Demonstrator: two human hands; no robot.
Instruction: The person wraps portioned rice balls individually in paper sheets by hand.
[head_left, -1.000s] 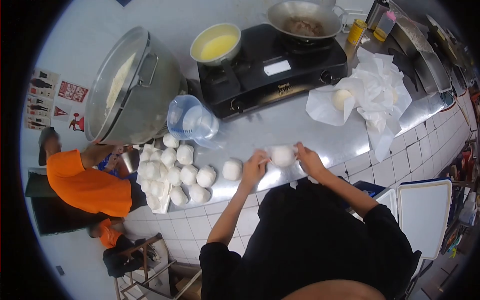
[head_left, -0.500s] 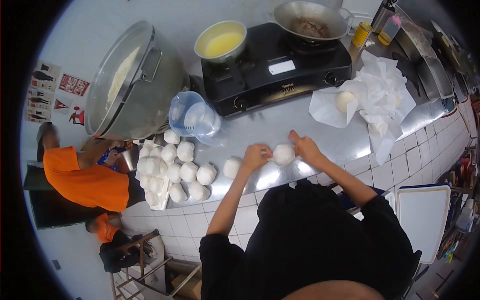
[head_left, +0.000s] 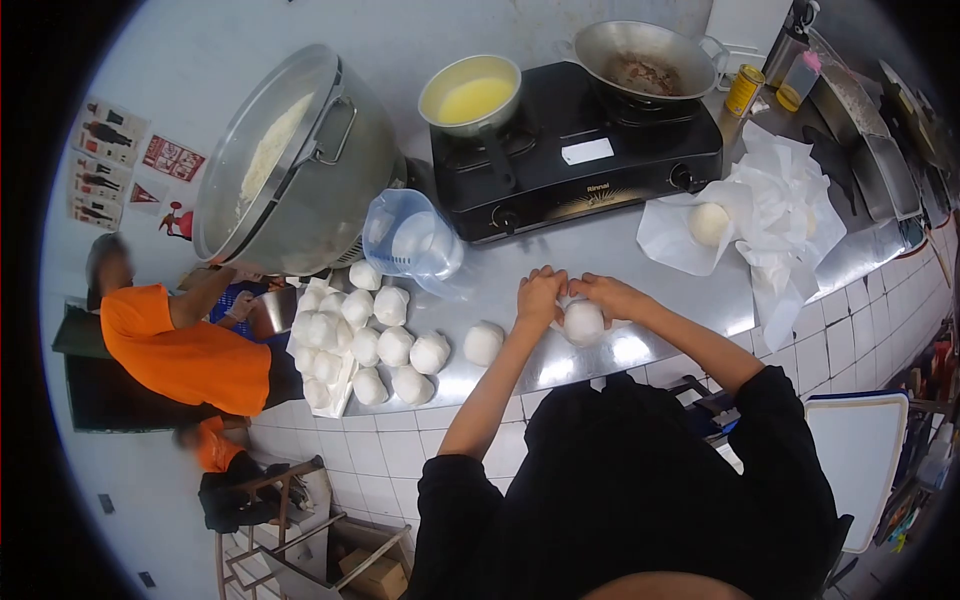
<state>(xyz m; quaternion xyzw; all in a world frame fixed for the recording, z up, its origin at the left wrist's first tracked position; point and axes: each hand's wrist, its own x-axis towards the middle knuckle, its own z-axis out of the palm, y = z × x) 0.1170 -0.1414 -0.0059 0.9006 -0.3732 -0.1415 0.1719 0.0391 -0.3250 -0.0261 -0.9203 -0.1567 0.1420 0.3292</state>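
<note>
A round white ball wrapped in white paper (head_left: 583,326) rests on the steel counter close to its front edge. At its upper left, the fingers of my left hand (head_left: 543,296) are closed on the paper. My right hand (head_left: 612,298) pinches the wrapping at the far side, its fingertips near those of my left. Another wrapped ball (head_left: 484,343) sits just left of my left forearm. Farther left, several more wrapped balls (head_left: 395,346) stand grouped, some on a white sheet. To the right, an unwrapped whitish ball (head_left: 708,224) lies on spread white paper (head_left: 770,205).
Behind my hands stands a black two-burner stove (head_left: 590,150) with a saucepan of yellow liquid (head_left: 470,100) and a wok (head_left: 650,65). A clear blue jug (head_left: 412,235) and a large rice pot (head_left: 350,190) are at left. A co-worker in orange (head_left: 185,345) stands beyond the counter's left end.
My hands have moved from the ball's two sides to its far side, drawing closer together on the paper. The whole view has shifted slightly; the co-worker's arm has moved a little.
</note>
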